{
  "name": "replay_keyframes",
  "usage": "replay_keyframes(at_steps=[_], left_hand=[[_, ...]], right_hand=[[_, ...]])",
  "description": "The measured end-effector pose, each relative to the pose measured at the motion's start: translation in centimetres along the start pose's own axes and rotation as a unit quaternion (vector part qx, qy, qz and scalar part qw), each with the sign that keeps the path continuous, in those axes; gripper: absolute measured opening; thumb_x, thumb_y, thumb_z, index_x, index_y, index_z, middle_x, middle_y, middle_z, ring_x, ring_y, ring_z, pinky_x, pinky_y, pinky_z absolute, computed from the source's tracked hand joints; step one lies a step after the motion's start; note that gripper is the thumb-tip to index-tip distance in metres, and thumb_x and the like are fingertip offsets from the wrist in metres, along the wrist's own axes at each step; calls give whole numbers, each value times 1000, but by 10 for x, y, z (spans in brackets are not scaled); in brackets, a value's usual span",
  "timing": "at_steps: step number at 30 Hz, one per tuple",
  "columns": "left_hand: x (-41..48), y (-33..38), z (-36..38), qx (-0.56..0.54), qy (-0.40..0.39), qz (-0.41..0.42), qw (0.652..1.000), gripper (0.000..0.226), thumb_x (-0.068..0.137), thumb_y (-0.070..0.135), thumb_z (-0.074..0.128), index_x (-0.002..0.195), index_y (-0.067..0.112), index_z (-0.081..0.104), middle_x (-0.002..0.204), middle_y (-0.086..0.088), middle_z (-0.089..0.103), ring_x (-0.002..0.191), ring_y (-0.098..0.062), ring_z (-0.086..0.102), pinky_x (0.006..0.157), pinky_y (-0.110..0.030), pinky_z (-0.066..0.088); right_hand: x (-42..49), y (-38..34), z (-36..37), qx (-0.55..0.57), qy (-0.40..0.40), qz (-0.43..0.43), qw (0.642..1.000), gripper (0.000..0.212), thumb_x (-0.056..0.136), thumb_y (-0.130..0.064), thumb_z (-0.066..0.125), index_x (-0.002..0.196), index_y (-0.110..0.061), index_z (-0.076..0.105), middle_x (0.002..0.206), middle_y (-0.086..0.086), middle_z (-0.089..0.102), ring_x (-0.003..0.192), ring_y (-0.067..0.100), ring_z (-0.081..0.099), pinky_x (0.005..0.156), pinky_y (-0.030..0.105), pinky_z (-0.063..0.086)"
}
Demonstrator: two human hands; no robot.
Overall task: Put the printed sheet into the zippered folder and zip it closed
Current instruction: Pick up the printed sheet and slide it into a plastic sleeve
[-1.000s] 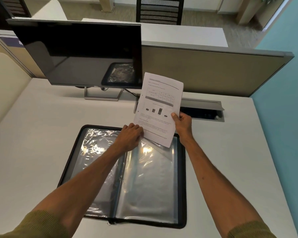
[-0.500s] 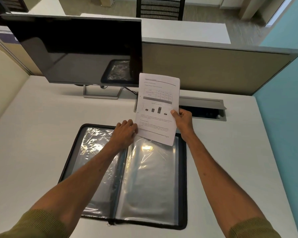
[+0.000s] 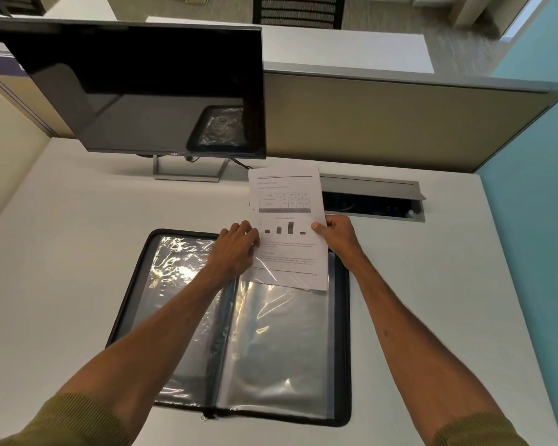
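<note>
1. Nearest the camera: two bare forearms in olive sleeve cuffs point(image 3: 78, 416), reaching forward over a pale desk point(image 3: 62, 252).
2. Lying open and flat on the desk: black zippered folder point(image 3: 345, 317), clear plastic sleeves point(image 3: 281, 349) on both halves, zipper pull point(image 3: 203, 417) at the near edge by the spine.
3. At the folder's far edge: left hand point(image 3: 236, 252) laid palm-down over the top of the spine, fingers pressing the left edge of the printed sheet point(image 3: 287, 226).
4. Right hand point(image 3: 339, 236) pinching the sheet's right edge, thumb on top.
5. Sheet's lower part tucked under the top of the right-hand clear sleeve, upper part sticking out beyond the folder toward the far side.
6. Just behind the sheet: open cable tray point(image 3: 374, 201) recessed in the desk.
7. Farther left: dark Dell monitor point(image 3: 142, 91) on a metal stand point(image 3: 187, 172).
8. Beyond: beige partition point(image 3: 400, 123), teal wall point(image 3: 535, 220).
</note>
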State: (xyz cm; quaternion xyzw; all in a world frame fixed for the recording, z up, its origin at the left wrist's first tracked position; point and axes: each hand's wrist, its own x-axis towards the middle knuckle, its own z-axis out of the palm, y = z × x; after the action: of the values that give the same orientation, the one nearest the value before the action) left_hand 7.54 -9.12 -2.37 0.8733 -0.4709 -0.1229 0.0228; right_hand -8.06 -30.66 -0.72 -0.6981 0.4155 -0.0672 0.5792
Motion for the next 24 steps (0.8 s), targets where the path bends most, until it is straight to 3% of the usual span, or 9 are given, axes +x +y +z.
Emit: replay_keyframes(at_steps=[8, 15, 19, 22, 24], left_hand=[[0, 7, 1, -47, -21, -37, 998, 27, 108, 26, 61, 132, 16, 62, 156, -7, 48, 138, -28, 56, 115, -44, 51], [-4, 12, 5, -66, -12, -62, 996, 23, 107, 21, 59, 130, 15, 61, 150, -9, 55, 137, -29, 53, 112, -45, 50], [-4, 13, 5, -76, -15, -67, 995, 25, 108, 23, 60, 131, 15, 60, 152, -8, 54, 140, -28, 51, 117, -45, 47], [-5, 12, 5, -99, -20, -75, 992, 27, 107, 26, 62, 131, 15, 60, 154, -7, 52, 143, -29, 49, 118, -47, 45], [-6, 12, 4, -109, -21, -78, 991, 28, 106, 27, 64, 131, 15, 61, 156, -7, 50, 143, -29, 49, 118, -47, 44]], right_hand=[[-4, 13, -7, -134, -29, -17, 990, 33, 103, -24, 70, 130, -5, 73, 129, 13, 76, 112, 33, 76, 100, 53, 62], [-2, 5, -1, -93, 25, -30, 995, 35, 107, -15, 62, 141, -8, 63, 141, 12, 69, 124, 31, 70, 105, 50, 60], [6, -6, 4, -79, 84, -22, 993, 28, 111, -26, 55, 124, -1, 58, 129, 15, 72, 113, 32, 73, 96, 47, 64], [11, -7, 6, -77, 95, -14, 992, 27, 112, -22, 52, 112, 4, 59, 119, 19, 73, 106, 35, 74, 86, 39, 61], [12, -5, 4, -79, 82, -11, 993, 24, 112, -17, 53, 114, 5, 62, 120, 20, 73, 106, 35, 74, 90, 42, 63]])
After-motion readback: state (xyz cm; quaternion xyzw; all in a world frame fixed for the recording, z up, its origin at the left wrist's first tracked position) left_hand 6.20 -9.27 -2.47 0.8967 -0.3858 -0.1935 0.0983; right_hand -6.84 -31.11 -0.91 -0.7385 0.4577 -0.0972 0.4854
